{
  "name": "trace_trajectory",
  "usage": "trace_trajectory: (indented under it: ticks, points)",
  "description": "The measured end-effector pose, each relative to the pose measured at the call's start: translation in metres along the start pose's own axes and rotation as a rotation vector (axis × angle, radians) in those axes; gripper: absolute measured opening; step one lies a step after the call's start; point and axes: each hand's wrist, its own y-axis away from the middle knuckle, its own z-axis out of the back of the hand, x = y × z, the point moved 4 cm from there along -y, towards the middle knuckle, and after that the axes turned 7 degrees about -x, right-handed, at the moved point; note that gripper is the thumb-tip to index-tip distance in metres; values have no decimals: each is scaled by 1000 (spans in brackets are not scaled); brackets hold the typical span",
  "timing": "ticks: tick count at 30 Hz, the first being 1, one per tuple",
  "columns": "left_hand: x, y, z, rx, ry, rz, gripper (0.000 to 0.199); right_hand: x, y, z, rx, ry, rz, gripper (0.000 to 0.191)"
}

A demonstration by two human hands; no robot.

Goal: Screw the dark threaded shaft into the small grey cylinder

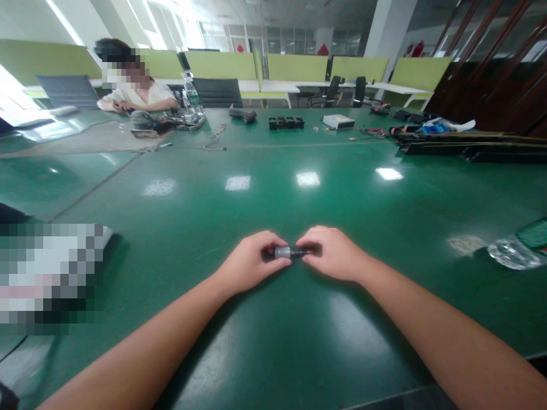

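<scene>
Two bare hands meet just below the centre of the frame, over a glossy green table point(265, 208), with a small cylinder point(282, 252) between them. The left hand point(245, 263) has its thumb and fingers closed around the grey end; the right hand point(335, 253) pinches the dark end. The fingertips of the two hands are near each other but apart.

The cylinder lies almost level, its long axis running left to right across the view, roughly square to the person's line of sight. Its grey end points to the left of the frame and its black, seemingly ridged end to the right; the outermost tips are lost inside the grips, and the blur makes it hard to say whether it is one piece or two joined.

The step in hand appears to be a two-handed hold at the cylinder's ends. Any turn or pull from here would call for firm pinches and both ends kept in line.

At the right edge is a clear plastic bottle point(515, 254); at the upper left, a person point(143, 94) sits across the table.
</scene>
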Motion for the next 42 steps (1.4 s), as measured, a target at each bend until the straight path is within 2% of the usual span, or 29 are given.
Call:
trace_trajectory:
  ticks: [15,20,25,42]
  points:
    - [-1,0,0,-14,0,-5,23,2,-3,-4,28,38,5,19]
    - [-1,0,0,-8,5,-6,23,3,-4,-5,46,45,-3,24]
    - [-2,-1,0,-5,4,-8,23,4,-4,-7,75,73,19,21]
    - [1,0,-1,-7,7,11,23,3,-4,-10,26,12,13,9]
